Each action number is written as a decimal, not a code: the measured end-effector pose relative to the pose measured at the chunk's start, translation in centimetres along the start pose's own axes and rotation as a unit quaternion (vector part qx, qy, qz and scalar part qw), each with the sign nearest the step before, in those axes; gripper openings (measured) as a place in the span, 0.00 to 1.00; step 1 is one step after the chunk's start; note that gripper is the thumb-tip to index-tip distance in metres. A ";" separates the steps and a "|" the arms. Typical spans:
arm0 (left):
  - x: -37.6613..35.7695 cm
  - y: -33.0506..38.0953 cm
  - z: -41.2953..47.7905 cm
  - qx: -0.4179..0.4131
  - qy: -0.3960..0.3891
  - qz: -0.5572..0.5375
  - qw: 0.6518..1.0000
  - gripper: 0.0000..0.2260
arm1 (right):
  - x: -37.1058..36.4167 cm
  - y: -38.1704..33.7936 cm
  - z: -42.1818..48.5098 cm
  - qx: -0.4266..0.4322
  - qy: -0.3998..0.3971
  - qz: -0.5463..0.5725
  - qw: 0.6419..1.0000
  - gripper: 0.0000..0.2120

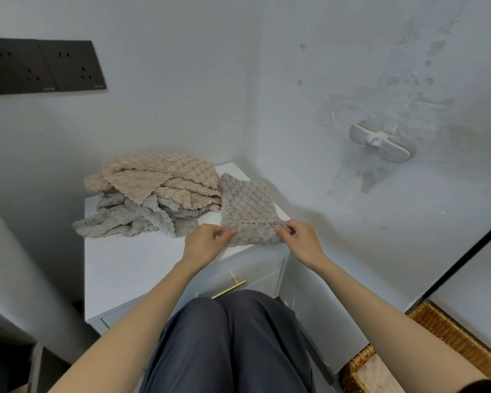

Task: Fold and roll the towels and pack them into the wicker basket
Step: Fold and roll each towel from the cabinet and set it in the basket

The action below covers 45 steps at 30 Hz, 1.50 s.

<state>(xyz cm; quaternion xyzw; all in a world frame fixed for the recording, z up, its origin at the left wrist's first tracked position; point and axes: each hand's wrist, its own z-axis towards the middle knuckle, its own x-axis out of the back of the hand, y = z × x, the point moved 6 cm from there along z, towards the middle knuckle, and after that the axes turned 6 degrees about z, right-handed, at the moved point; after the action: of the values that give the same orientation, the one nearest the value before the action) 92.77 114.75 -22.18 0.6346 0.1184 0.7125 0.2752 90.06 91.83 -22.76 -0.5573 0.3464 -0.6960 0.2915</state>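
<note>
A folded grey-beige waffle towel [248, 207] lies as a long strip on the white cabinet top [131, 268], its near end turned over into a small roll. My left hand [207, 242] pinches the roll's left end and my right hand [298, 239] pinches its right end. Behind and to the left sits a loose pile: beige towels [159, 177] on top of grey towels [131, 217]. The wicker basket [448, 333] stands on the floor at the lower right, partly hidden by my right forearm.
The cabinet stands in a corner between two white walls. Dark wall sockets [43, 66] sit at upper left and a white holder [383, 143] hangs on the right wall. A brass drawer handle [230, 287] shows above my knees [233, 336].
</note>
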 end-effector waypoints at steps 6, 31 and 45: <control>-0.2 -0.6 0.0 0.090 0.028 0.032 0.995 0.27 | -0.2 0.6 0.4 -0.045 0.027 -0.088 0.995 0.27; 0.6 1.5 0.5 -0.077 0.077 0.093 0.990 0.07 | -2.7 -0.9 -1.6 0.290 -0.103 -0.280 0.909 0.29; -0.3 0.8 -1.0 -0.122 -0.043 0.218 0.967 0.21 | -1.8 -0.9 0.7 0.147 -0.084 -0.100 0.980 0.12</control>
<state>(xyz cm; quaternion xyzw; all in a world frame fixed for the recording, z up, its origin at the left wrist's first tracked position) 91.68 114.12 -22.24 0.6365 -0.1225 0.7363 0.1940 91.09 93.69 -22.99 -0.5964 0.1571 -0.7159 0.3273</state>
